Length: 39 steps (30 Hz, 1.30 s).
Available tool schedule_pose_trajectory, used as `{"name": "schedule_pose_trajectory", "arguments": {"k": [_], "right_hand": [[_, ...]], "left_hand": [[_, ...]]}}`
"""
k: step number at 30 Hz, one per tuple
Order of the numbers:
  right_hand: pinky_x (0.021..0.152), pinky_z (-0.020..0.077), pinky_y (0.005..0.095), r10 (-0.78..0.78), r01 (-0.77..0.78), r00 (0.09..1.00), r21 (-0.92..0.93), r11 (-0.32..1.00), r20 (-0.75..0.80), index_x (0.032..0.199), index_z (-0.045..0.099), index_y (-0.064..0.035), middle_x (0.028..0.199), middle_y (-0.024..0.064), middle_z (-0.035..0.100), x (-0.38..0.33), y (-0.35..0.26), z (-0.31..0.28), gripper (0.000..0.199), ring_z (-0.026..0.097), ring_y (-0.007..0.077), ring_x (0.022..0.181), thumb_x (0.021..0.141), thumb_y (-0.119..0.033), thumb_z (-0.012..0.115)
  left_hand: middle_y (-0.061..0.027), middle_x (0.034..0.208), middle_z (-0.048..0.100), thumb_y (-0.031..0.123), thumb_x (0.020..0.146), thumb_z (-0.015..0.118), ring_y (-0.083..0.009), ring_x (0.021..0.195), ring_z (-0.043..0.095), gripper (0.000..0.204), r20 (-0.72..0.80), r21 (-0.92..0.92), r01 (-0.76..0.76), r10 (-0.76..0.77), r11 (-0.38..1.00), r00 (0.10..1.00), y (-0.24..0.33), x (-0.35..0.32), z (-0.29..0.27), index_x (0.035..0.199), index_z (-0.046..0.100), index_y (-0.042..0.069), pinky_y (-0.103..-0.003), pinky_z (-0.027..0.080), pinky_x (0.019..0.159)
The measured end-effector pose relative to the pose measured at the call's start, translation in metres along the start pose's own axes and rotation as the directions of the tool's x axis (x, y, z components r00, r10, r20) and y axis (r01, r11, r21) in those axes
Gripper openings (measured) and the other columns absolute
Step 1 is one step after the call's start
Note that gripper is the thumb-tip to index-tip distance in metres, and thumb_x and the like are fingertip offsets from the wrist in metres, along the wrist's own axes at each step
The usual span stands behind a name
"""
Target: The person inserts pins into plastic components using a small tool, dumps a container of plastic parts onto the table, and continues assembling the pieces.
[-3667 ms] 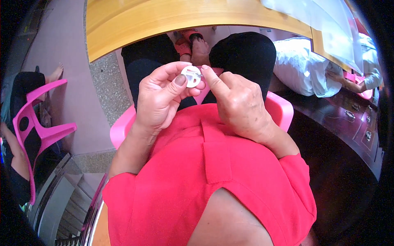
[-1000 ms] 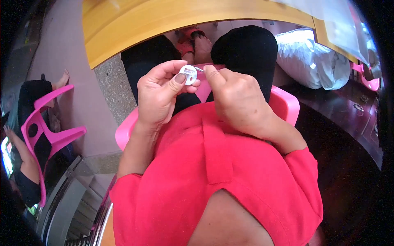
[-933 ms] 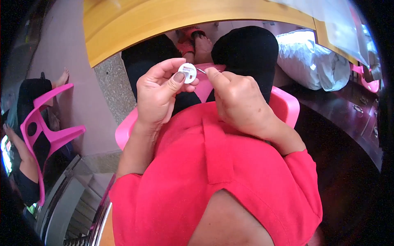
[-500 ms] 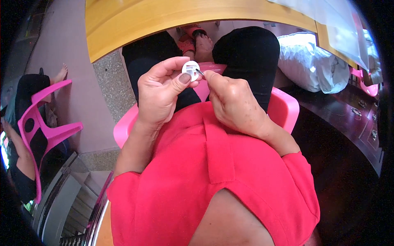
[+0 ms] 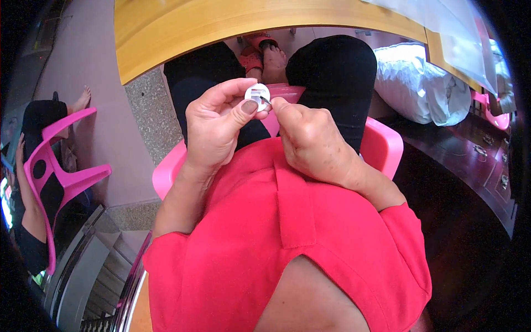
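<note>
My left hand (image 5: pixel 218 127) holds a small round white plastic part (image 5: pixel 256 94) between thumb and fingers, in front of my chest. My right hand (image 5: pixel 312 141) pinches a thin metal pin (image 5: pixel 266 102) whose tip touches the face of the white part. Both hands are close together above my lap. I wear a red shirt (image 5: pixel 276 243) and black trousers (image 5: pixel 337 72), and I sit on a pink plastic chair (image 5: pixel 381 146).
A yellow wooden table edge (image 5: pixel 221 27) curves above my knees. A white bundle of fabric (image 5: pixel 420 83) lies at the right beside a dark wooden surface (image 5: pixel 475 166). At the left another person sits on a pink chair (image 5: pixel 50 166).
The hands stay together on the white part throughout. The right fingers have shifted slightly on it, and the view has moved a little.
</note>
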State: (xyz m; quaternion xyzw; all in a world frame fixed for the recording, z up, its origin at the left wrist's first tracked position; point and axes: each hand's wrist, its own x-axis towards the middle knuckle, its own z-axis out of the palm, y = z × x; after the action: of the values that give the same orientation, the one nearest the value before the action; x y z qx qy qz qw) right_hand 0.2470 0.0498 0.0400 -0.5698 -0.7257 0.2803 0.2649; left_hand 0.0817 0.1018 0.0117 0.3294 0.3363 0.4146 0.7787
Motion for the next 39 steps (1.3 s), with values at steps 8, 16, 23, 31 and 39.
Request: {"name": "schedule_pose_trajectory", "arguments": {"k": [8, 16, 23, 31, 39], "right_hand": [[0.043, 0.0501, 0.0358, -0.043, 0.097, 0.988, -0.378, 0.921, 0.150, 0.084, 0.049, -0.0002, 0.064, 0.0150, 0.060, 0.003, -0.008, -0.007, 0.010, 0.064, 0.0264, 0.055, 0.077, -0.007, 0.053], [0.046, 0.0495, 0.0323, -0.036, 0.238, 0.934, -0.543, 0.805, 0.356, 0.086, 0.054, 0.0060, 0.061, 0.0142, 0.058, 0.010, -0.017, -0.021, 0.016, 0.063, 0.0236, 0.054, 0.080, -0.008, 0.053], [0.045, 0.0491, 0.0329, -0.066, 0.347, 0.864, -0.496, 0.796, 0.498, 0.084, 0.055, 0.0071, 0.062, 0.0159, 0.060, 0.011, -0.016, -0.033, 0.017, 0.064, 0.0248, 0.056, 0.081, -0.009, 0.053], [0.052, 0.0487, 0.0371, -0.034, 0.163, 0.935, -0.343, 0.925, 0.352, 0.089, 0.055, 0.0026, 0.069, 0.0153, 0.060, 0.006, -0.002, -0.038, 0.017, 0.062, 0.0291, 0.060, 0.074, -0.006, 0.057], [0.050, 0.0462, 0.0367, -0.069, 0.126, 0.981, -0.323, 0.938, 0.181, 0.105, 0.058, 0.0007, 0.065, 0.0109, 0.055, 0.005, -0.008, -0.043, 0.036, 0.059, 0.0270, 0.060, 0.070, -0.002, 0.060]], "left_hand": [[-0.0150, 0.094, 0.065, -0.002, 0.083, 0.064, -0.0177, 0.079, 0.064, 0.026, -0.020, 0.063, -0.013, 0.015, 0.998, 1.000, -0.003, -0.002, 0.000, 0.109, 0.058, -0.008, -0.029, 0.055, 0.075], [-0.0112, 0.095, 0.064, -0.006, 0.082, 0.062, -0.0145, 0.081, 0.062, 0.019, -0.037, 0.288, 0.007, 0.004, 0.958, 0.999, -0.008, -0.005, 0.007, 0.102, 0.062, -0.008, -0.026, 0.053, 0.073], [-0.0084, 0.095, 0.062, -0.007, 0.081, 0.063, -0.0115, 0.083, 0.060, 0.014, 0.206, 0.624, -0.298, 0.216, 0.722, 0.955, -0.018, -0.005, 0.009, 0.095, 0.063, -0.005, -0.022, 0.050, 0.070], [-0.0100, 0.091, 0.065, 0.005, 0.089, 0.059, -0.0142, 0.077, 0.063, 0.020, 0.104, 0.225, -0.002, -0.022, 0.974, 0.994, -0.003, 0.003, 0.000, 0.105, 0.059, -0.006, -0.024, 0.053, 0.068], [-0.0137, 0.090, 0.065, 0.011, 0.092, 0.055, -0.0172, 0.073, 0.064, 0.024, 0.071, 0.045, 0.100, -0.103, 0.994, 0.992, 0.007, 0.001, -0.003, 0.108, 0.060, -0.007, -0.024, 0.050, 0.060]]}}
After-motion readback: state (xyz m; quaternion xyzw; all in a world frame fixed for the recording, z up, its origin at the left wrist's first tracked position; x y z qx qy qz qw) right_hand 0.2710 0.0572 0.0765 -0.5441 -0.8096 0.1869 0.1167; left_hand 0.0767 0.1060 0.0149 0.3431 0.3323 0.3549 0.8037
